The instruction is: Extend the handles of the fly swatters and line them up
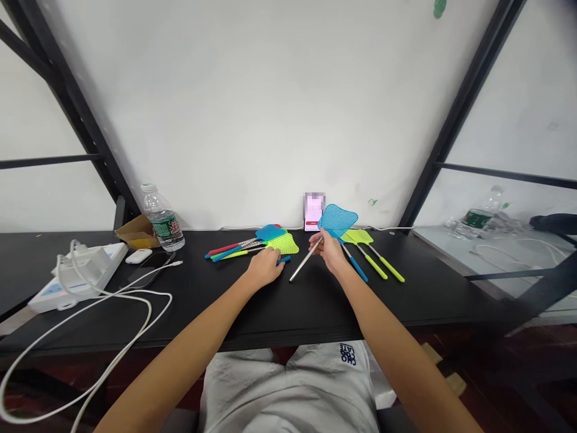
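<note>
My right hand point(328, 249) grips a blue fly swatter point(338, 219) near its head, with the mesh raised and the bare metal rod slanting down to the left. My left hand point(265, 267) is closed on a blue handle point(283, 260), of which just an end sticks out; it is apart from the rod. Beyond my left hand lies a pile of fly swatters with a green-yellow head point(285, 243), a blue head point(269, 232) and red, blue and yellow handles. To the right of my right hand rest yellow-green fly swatters point(373, 264) and one with a blue handle point(356, 264).
A lit phone point(312, 213) leans against the wall behind the black table point(288, 325). On the left are a water bottle point(164, 219), a cardboard box point(137, 231), a white earphone case point(139, 256), a dark phone point(153, 267), a power strip point(81, 276) and looping white cables point(148, 313).
</note>
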Demonstrator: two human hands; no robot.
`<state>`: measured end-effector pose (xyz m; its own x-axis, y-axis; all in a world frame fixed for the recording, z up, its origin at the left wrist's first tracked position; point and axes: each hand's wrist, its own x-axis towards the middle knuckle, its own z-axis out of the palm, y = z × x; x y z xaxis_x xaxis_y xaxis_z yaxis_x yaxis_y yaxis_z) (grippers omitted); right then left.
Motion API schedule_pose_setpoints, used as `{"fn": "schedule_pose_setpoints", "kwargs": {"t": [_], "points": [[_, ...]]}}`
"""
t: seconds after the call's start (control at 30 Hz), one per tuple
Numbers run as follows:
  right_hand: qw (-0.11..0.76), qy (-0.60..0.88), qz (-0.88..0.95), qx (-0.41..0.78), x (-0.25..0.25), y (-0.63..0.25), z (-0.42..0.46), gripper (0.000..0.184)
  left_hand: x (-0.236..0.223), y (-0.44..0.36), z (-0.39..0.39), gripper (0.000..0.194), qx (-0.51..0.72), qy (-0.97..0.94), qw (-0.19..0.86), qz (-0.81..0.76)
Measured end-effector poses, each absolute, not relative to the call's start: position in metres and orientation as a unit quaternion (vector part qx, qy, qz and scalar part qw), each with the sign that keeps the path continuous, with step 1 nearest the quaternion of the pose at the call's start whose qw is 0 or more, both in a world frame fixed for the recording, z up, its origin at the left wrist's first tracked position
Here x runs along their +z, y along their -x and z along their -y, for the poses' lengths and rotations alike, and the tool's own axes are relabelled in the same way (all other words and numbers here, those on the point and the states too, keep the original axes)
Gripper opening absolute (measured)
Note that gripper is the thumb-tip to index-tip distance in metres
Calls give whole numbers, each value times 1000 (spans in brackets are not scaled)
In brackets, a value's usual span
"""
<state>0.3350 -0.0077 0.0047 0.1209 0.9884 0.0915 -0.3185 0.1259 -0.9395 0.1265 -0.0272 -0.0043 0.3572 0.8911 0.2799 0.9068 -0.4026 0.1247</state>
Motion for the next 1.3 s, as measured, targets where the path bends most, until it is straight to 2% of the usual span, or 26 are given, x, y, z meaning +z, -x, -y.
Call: {"fn": "schedule_pose_setpoints", "kwargs": {"t": [0.17, 0.33, 0.47, 0.67, 0.8, 0.93, 1.1, 1.3], "points": [[606, 414, 424, 530, 4, -333, 9, 41, -6, -128, 27, 16, -176, 822, 17, 542], [619, 395, 408, 543, 7, -335, 11, 35, -5, -128, 29, 15, -176, 830, 27, 529], [625, 388, 396, 550, 8, -338, 10, 32, -4, -128, 30, 20, -182, 831, 21, 525], [615, 382, 397, 564, 8, -338, 9, 37, -1, -129, 33, 25, -201, 824, 0, 530], [613, 385, 404, 559, 8, -337, 11, 35, 8, -133, 38, 36, -281, 817, -27, 503], [595, 374, 447, 553, 10, -334, 17, 38, 17, -140, 46, 43, -366, 816, -158, 419], [537, 344, 519, 570, 14, -327, 29, 42, 14, -147, 54, 45, -374, 762, -371, 376], [507, 309, 563, 576, 10, -317, 35, 32, 14, -147, 57, 46, -343, 738, -441, 379]]}}
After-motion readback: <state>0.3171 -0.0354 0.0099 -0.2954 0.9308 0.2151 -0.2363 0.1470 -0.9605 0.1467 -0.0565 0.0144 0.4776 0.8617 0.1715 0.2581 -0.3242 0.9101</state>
